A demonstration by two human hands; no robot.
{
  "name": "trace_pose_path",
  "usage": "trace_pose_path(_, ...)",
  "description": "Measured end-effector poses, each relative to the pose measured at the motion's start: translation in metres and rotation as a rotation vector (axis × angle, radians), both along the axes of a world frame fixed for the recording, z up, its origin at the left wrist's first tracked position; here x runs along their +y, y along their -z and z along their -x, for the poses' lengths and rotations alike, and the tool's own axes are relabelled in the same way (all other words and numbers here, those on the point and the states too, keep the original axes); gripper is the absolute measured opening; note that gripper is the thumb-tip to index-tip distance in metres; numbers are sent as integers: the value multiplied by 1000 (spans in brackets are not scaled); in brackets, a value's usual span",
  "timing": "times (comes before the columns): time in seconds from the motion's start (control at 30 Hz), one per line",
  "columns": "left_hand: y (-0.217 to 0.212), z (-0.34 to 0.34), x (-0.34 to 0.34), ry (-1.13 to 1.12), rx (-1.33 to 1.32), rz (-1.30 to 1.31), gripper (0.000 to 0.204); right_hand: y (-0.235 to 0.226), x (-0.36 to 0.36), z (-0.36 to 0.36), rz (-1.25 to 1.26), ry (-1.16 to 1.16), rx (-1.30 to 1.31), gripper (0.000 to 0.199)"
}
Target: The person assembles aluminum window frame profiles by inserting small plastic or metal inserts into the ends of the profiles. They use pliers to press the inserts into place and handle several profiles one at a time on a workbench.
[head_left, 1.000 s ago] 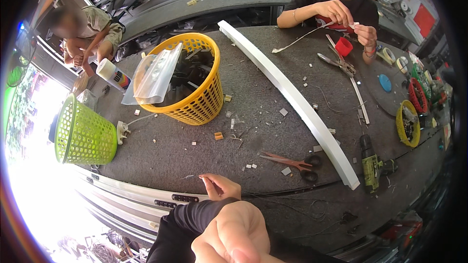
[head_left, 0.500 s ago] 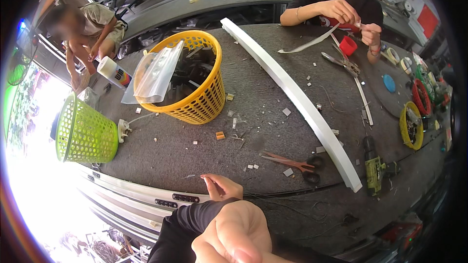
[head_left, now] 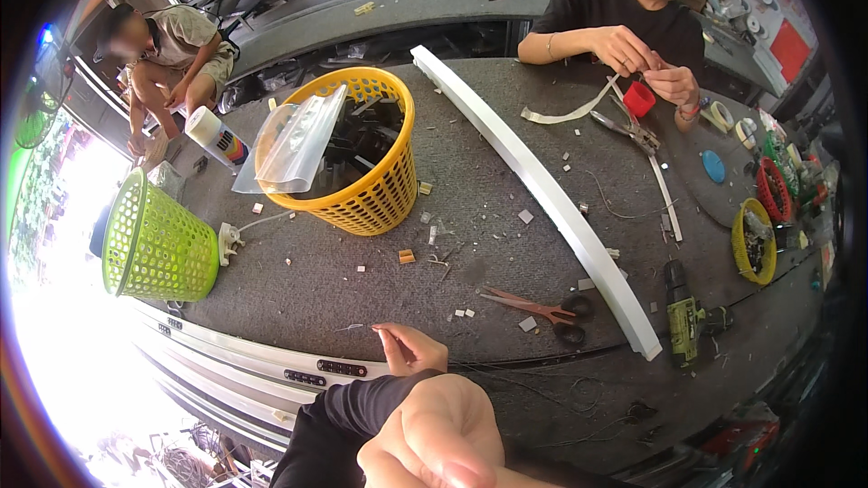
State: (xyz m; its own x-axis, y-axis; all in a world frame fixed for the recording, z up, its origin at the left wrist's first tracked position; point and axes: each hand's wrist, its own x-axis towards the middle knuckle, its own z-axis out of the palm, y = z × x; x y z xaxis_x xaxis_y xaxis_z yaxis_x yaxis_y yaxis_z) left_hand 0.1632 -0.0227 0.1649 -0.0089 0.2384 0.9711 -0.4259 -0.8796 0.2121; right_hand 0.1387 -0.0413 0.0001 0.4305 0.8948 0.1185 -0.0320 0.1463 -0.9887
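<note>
My left hand (head_left: 412, 350), in a dark sleeve, reaches over the near edge of the bench with thumb and fingertips pinched together. A thin clear sliver (head_left: 349, 327) lies just left of those fingertips; whether they hold it I cannot tell. My right hand (head_left: 434, 429) is large and close in the lower middle, in front of the left sleeve. Its fingers are curled and the thumb is bent over; anything inside is hidden. Orange-bladed scissors (head_left: 542, 309) with dark handles lie to the right of my left hand.
A yellow basket (head_left: 362, 208) holds dark pieces and a clear plastic bag (head_left: 298, 149). Left are a green basket (head_left: 163, 244) and spray can (head_left: 215, 136). A long white bar (head_left: 542, 194) crosses the bench; a drill (head_left: 684, 316) lies right. A co-worker's hands (head_left: 637, 59) handle a strip; another person crouches far left.
The view has shifted slightly. Across the bench, the co-worker's hands have come closer together and the pale strip has curled differently. My own hands have hardly moved.
</note>
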Motion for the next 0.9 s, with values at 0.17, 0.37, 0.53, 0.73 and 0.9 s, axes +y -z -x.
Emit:
trace_pose_path(0.17,-6,9,-4,-16,-14,3,53,1,0,-1,-34,-3,-21,12)
trace_pose_path(0.37,-22,37,-18,-67,-20,-11,55,6,2,-4,-113,5,-174,10)
trace_pose_path(0.53,-32,84,-38,-294,13,-33,57,1,2,-5,-168,-3,-269,11)
trace_pose_path(0.73,29,135,-8,-783,433,236,44,1,1,-2,-292,37,-337,12)
trace_pose_path(0.9,101,157,6,-769,696,202,26,-8,-4,4,-358,-94,-256,12)
